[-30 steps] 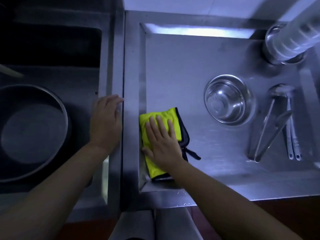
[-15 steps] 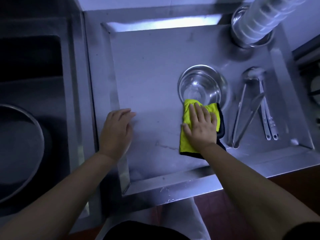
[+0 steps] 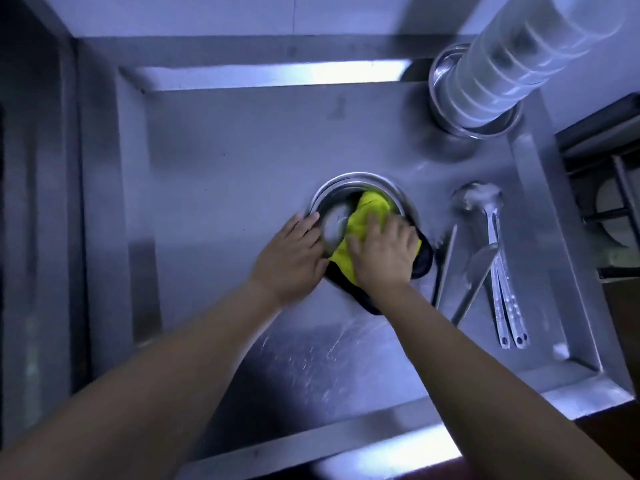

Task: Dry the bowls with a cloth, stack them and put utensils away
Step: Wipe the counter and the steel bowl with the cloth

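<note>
A steel bowl point(image 3: 332, 199) sits on the sunken steel counter point(image 3: 225, 174). The yellow cloth with a black edge point(image 3: 369, 213) is pushed into the bowl and hangs over its near rim. My right hand point(image 3: 382, 252) presses down on the cloth inside the bowl. The bowl's left rim is gripped by my left hand point(image 3: 289, 259), thumb at the near edge. To the right lie metal utensils point(image 3: 498, 271): a ladle, spoons and tongs point(image 3: 465, 289), side by side. A tall stack of bowls point(image 3: 509, 74) stands at the back right.
The counter has a raised rim all round; its front edge point(image 3: 346, 445) is near my body. A dark sink area point(image 3: 31, 237) lies to the left. A stove grate point(image 3: 616, 202) is at the far right. Water drops point(image 3: 311, 358) speckle the counter in front.
My right hand slid the cloth rightward across the counter and pushed it into the bowl. My left hand left the counter's left edge and came to hold the bowl's rim.
</note>
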The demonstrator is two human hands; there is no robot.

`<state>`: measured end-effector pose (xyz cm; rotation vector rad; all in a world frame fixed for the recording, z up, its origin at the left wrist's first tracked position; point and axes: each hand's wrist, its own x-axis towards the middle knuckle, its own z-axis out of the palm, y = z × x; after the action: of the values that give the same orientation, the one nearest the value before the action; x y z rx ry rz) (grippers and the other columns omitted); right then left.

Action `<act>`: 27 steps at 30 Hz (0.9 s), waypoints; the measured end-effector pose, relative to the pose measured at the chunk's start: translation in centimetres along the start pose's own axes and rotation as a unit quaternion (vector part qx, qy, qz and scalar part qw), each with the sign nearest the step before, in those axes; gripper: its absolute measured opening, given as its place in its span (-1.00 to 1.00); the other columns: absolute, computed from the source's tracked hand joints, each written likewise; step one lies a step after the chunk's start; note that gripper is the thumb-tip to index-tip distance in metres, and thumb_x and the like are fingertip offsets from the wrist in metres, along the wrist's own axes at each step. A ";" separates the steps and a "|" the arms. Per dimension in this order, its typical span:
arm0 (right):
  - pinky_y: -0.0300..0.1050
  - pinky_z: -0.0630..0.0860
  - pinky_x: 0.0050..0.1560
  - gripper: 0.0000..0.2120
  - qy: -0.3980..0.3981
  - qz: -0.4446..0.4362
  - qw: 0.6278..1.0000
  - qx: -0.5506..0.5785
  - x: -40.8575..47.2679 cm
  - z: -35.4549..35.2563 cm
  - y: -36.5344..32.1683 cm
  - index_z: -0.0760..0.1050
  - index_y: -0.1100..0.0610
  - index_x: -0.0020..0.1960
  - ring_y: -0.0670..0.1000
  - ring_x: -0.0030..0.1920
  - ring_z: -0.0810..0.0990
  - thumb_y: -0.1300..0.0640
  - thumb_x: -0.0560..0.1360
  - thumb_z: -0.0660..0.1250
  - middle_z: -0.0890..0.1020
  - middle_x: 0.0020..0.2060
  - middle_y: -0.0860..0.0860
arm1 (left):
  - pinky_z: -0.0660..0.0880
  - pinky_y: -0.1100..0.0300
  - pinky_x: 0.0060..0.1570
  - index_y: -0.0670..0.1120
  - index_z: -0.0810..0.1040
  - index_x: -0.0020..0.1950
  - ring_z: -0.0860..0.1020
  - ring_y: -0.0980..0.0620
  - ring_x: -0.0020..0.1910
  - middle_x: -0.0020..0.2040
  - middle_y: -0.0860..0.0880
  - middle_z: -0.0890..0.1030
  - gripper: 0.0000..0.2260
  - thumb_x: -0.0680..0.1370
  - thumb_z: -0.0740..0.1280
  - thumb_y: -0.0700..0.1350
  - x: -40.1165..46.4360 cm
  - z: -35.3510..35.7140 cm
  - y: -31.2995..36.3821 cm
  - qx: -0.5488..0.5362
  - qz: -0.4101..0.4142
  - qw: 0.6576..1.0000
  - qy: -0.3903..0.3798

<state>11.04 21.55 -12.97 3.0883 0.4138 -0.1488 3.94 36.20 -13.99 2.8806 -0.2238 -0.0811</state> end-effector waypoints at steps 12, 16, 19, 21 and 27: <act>0.05 0.35 0.19 -0.59 -0.270 -0.240 0.924 0.129 2.5 -0.1 1.3 0.38 -0.11 0.39 0.12 0.30 0.27 0.11 0.55 0.19 0.27 0.47 -0.09 | 0.23 -0.05 0.39 -0.10 0.59 -0.11 0.48 -0.10 0.30 0.02 -0.07 0.63 -0.78 0.48 0.17 -0.08 0.7 0.4 0.6 0.034 -0.013 0.999 0.021; -0.06 0.22 -0.02 -0.71 -0.288 -0.322 0.900 -0.051 2.7 -1.3 3.6 0.57 -0.10 0.16 0.07 0.16 0.39 0.11 0.52 0.20 0.53 0.22 -0.12 | 0.26 -0.07 0.37 -0.09 0.62 -0.12 0.50 -0.11 0.27 0.00 -0.06 0.63 -0.77 0.48 0.17 -0.10 0.8 0.5 0.7 0.050 -0.012 0.998 0.020; -0.09 0.28 -0.19 -0.94 -0.180 -0.367 0.897 -0.169 3.5 -2.0 5.4 0.60 0.04 -0.34 0.09 -0.18 0.53 0.14 0.19 0.43 0.60 -0.33 -0.05 | 0.26 -0.08 0.38 -0.10 0.64 -0.08 0.49 -0.11 0.29 0.03 -0.05 0.63 -0.72 0.49 0.14 -0.09 0.8 0.6 0.6 0.054 -0.014 0.998 0.006; -0.09 0.34 -0.24 -0.87 -0.108 -0.367 0.906 -0.179 4.8 -1.8 6.1 0.56 0.06 -0.43 0.10 -0.28 0.51 0.16 0.07 0.49 0.55 -0.41 -0.02 | 0.25 -0.09 0.38 -0.10 0.65 -0.06 0.48 -0.11 0.30 0.05 -0.05 0.64 -0.70 0.50 0.13 -0.08 0.8 0.7 0.5 0.051 -0.016 0.999 0.000; -0.01 0.34 -0.21 -0.80 0.099 -0.306 0.945 -0.058 8.3 -0.7 3.7 0.55 0.07 -0.09 0.16 -0.14 0.47 0.23 0.30 0.40 0.57 -0.06 0.12 | 0.24 -0.09 0.39 -0.07 0.65 -0.10 0.47 -0.09 0.31 0.04 -0.04 0.64 -0.71 0.49 0.13 -0.07 0.7 0.8 0.4 0.053 -0.017 0.998 0.000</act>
<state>20.10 20.18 -13.01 2.7546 1.3255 0.1766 4.47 35.52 -14.66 2.9896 -0.1833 -0.0769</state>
